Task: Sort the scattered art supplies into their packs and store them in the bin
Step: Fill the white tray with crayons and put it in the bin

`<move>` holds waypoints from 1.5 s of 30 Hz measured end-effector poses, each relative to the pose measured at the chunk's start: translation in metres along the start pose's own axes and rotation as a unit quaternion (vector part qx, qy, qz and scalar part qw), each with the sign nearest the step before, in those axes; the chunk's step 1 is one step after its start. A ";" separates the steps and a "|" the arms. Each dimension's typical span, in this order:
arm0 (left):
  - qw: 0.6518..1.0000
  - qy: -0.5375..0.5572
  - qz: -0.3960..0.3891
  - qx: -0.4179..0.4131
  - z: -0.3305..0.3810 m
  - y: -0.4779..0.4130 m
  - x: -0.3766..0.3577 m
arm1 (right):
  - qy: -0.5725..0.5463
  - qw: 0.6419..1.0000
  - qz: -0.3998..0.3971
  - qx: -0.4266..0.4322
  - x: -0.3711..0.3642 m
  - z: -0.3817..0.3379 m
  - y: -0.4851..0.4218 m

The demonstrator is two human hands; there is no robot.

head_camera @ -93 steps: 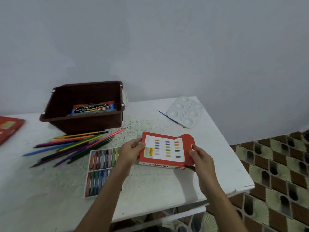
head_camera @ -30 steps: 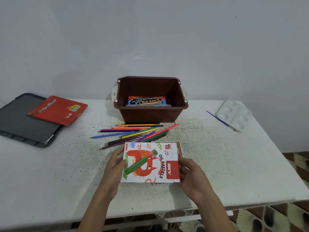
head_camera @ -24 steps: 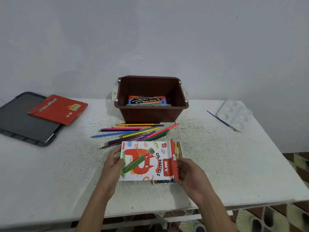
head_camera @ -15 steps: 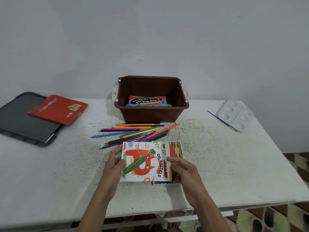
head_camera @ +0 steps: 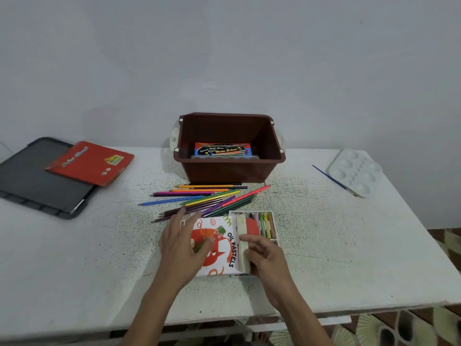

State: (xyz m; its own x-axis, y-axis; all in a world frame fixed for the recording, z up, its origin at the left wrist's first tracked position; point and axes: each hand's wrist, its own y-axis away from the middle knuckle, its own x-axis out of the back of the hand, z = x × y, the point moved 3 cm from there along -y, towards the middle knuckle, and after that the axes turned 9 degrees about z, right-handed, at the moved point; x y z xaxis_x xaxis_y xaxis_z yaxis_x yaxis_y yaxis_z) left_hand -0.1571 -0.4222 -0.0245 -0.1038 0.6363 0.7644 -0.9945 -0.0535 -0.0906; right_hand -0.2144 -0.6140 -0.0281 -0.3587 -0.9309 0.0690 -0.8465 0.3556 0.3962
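The oil pastels box (head_camera: 225, 248) lies near the table's front edge, its white lid with red cat art lying over the pastel tray (head_camera: 264, 222), whose right end still shows several pastels. My left hand (head_camera: 183, 242) rests flat with spread fingers on the lid's left half. My right hand (head_camera: 265, 255) pinches the lid's pale open flap at the right end. Several loose coloured pencils (head_camera: 207, 198) lie fanned behind the box. The brown bin (head_camera: 228, 146) stands behind them with a watercolour pack (head_camera: 222, 149) inside.
A red flat pencil pack (head_camera: 91, 163) lies on a dark grey bin lid (head_camera: 37, 178) at the far left. A white paint palette (head_camera: 355, 174) and a blue paintbrush (head_camera: 335, 181) lie at the back right. The table's front edge runs close under my forearms.
The view turned to face the bin. The box was flipped cat side up and laid over the pastel tray. My left hand moved onto the lid; my right took the end flap.
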 end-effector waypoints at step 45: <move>0.941 -0.182 -0.188 -0.213 -0.046 -0.001 0.009 | 0.772 0.148 -0.333 0.520 -0.008 -0.056 -0.071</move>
State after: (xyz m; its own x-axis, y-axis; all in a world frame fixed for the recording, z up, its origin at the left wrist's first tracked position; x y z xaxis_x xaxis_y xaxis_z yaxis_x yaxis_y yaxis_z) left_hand -0.1563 -0.3813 -0.0469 0.1777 0.2378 0.9549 -0.8731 0.4857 0.0416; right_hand -0.1289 -0.6362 -0.0056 -0.2211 0.5884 0.7777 -0.3819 -0.7860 0.4861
